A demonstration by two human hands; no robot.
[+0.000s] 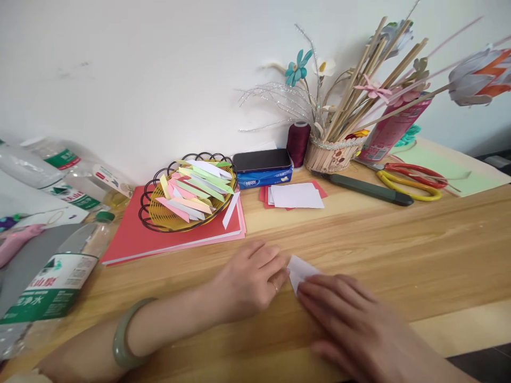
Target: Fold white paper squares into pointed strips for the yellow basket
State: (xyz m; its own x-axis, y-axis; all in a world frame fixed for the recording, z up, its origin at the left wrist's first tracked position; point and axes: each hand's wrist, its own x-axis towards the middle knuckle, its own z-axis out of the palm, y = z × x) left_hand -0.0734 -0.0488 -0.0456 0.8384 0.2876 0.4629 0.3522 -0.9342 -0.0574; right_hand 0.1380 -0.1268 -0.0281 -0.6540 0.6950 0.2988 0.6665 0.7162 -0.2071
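Observation:
A small white folded paper lies on the wooden table between my hands. My left hand is closed, its fingers curled and their tips at the paper's left corner. Stretched across the paper's lower right part, my right hand presses it flat and hides some of it. Beyond them, a stack of white paper slips rests on red ones. At the back left, a yellow basket with a dark looped rim holds folded strips in several colours. One white folded strip leans at its right side.
Red paper sheets lie under the basket. Plastic bottles crowd the left. Along the wall are a phone on a blue tissue pack, a thread spool and a flower holder. A dark green cutter and scissors lie right.

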